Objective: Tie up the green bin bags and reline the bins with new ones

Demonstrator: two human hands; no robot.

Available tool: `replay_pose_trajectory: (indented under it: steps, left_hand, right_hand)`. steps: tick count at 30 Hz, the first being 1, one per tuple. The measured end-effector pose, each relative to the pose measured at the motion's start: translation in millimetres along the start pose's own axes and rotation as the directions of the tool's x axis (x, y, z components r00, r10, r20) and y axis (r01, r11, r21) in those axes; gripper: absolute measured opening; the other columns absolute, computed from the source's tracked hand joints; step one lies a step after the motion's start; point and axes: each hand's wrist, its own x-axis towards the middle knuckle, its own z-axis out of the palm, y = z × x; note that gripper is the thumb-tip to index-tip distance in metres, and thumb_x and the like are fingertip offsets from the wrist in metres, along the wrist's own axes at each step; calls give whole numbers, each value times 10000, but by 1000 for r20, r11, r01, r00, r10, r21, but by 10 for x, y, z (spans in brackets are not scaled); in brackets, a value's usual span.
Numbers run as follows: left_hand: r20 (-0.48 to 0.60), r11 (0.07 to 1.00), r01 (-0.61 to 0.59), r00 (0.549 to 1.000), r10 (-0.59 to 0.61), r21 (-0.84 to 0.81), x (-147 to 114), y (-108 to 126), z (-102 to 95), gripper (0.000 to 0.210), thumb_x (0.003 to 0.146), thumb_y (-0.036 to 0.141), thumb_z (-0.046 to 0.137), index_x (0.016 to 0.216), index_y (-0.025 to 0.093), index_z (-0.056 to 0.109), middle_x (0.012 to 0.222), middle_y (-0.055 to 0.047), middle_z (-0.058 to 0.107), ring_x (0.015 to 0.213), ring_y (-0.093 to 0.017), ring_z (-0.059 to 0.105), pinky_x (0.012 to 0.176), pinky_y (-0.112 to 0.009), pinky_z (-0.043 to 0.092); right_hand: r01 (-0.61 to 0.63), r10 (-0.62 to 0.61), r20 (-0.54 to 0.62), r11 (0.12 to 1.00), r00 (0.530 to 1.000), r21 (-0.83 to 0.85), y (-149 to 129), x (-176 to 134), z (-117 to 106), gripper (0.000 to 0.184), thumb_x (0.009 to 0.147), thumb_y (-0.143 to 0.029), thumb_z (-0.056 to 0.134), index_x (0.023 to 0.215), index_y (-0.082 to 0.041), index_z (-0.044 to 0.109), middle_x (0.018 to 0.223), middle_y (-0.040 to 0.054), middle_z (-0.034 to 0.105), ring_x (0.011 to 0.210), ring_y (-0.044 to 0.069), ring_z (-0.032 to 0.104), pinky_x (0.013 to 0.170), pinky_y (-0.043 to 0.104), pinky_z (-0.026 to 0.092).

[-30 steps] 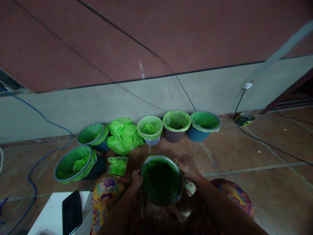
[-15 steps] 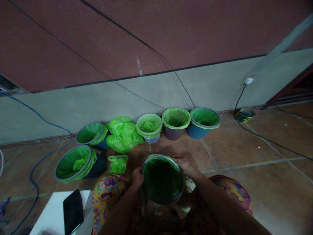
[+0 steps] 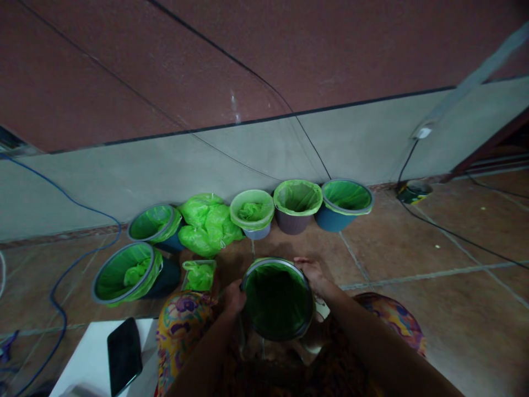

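Observation:
Between my knees is a round bin [image 3: 278, 300] lined with a green bag, its mouth tilted up toward me and its inside dark. A grey rim ring circles the mouth, with a little green bag edge showing at the far side. My left hand [image 3: 233, 298] grips the rim on the left. On the upper right of the rim lies my right hand [image 3: 313, 274], fingers bent over the edge. Just left of my left hand stands a small clear box [image 3: 199, 275] with crumpled green plastic in it.
Along the wall stand a pale bin [image 3: 257, 232], a brown bin [image 3: 294, 223] and a blue bin [image 3: 336, 220], all green-lined. Filled green bags [image 3: 206, 223] lie beside two more lined bins [image 3: 165, 275] at left. A phone [image 3: 124, 355] rests on a white surface [image 3: 82, 353]. A blue cable [image 3: 61, 314] crosses the floor.
My right hand's fingers have shifted slightly along the rim. The bin has moved a touch to the right, and the view has tipped slightly.

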Motion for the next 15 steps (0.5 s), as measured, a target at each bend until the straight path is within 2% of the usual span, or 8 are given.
replay_pose_trajectory:
  steps: [4, 8, 12, 15]
  left_hand:
    - [-9, 999, -18, 1000, 17, -48, 1, -3, 13, 218, 792, 93, 552, 928, 141, 715, 883, -40, 716, 826, -163, 631, 743, -227, 425]
    - [-11, 996, -61, 998, 61, -59, -20, 25, 2, 255, 783, 51, 530, 935, 140, 716, 925, -49, 725, 872, -168, 639, 797, -232, 432]
    - [-8, 990, -106, 994, 106, -90, -54, 71, -14, 267, 793, 68, 534, 966, 165, 713, 973, -45, 728, 911, -175, 646, 824, -241, 439]
    - [5, 992, -98, 995, 99, -75, -72, 75, 6, 280, 795, 90, 543, 1011, 178, 697, 1006, -51, 725, 944, -184, 651, 849, -256, 444]
  right_hand:
    - [-8, 8, 18, 1000, 1000, -6, -12, -16, 13, 137, 570, -164, 669, 699, -204, 691, 704, 27, 733, 668, 188, 674, 606, 269, 521]
    - [6, -5, 73, 1000, 997, -20, -22, -25, 50, 171, 545, -205, 716, 713, -179, 712, 707, 43, 734, 676, 195, 672, 601, 272, 513]
    - [-3, 4, 83, 1000, 997, -11, -13, 11, 86, 178, 508, -148, 709, 684, -176, 699, 706, 38, 733, 670, 194, 672, 597, 272, 517]
    - [-13, 13, 82, 1000, 997, -4, 21, 61, 88, 171, 524, -138, 673, 687, -189, 685, 674, 21, 721, 623, 180, 660, 567, 264, 514]
